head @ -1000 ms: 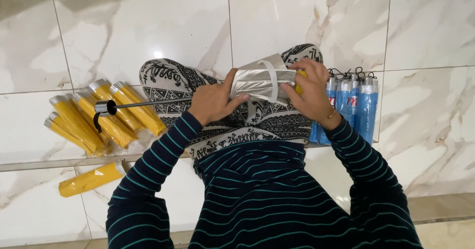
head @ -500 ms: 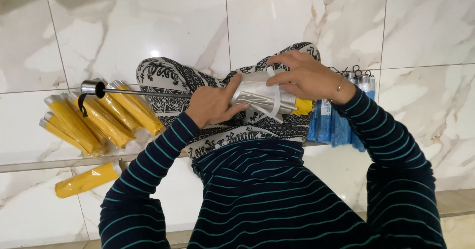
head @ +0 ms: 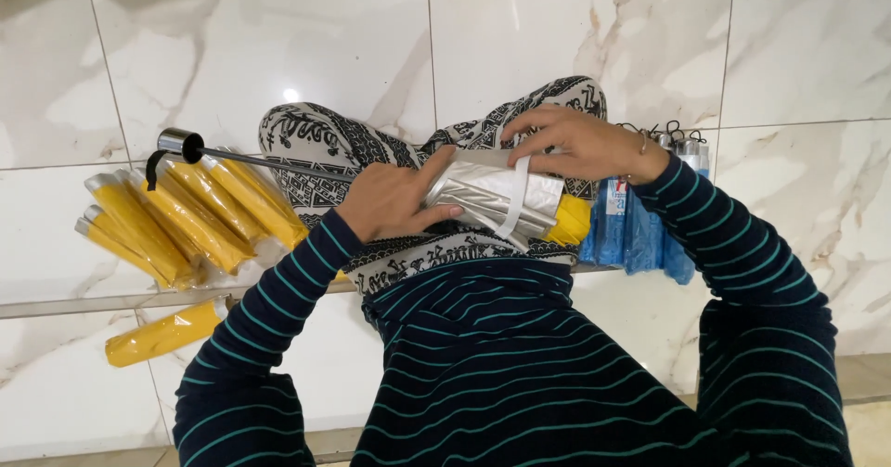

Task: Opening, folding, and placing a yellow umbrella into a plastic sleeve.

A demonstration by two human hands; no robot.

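Both hands clamp a folded silver umbrella [head: 497,198] over the lap; left hand [head: 390,202] pinching its end, right hand [head: 580,142] pressing its strap; yellow sleeved umbrellas [head: 186,221] left, blue ones [head: 640,230] right, on glossy white marble floor [head: 325,40].

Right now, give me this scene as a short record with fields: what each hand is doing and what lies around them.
Left hand: presses on the near end of a folded silver umbrella.
Right hand: grips the umbrella's far end, by its white strap.
Umbrella handle: dark, on a thin metal shaft, out to the left.
Lap: black-and-white patterned fabric.
Left side: yellow folded umbrellas, one more lower down.
Right side: blue folded umbrellas.
Floor: white marble tiles.
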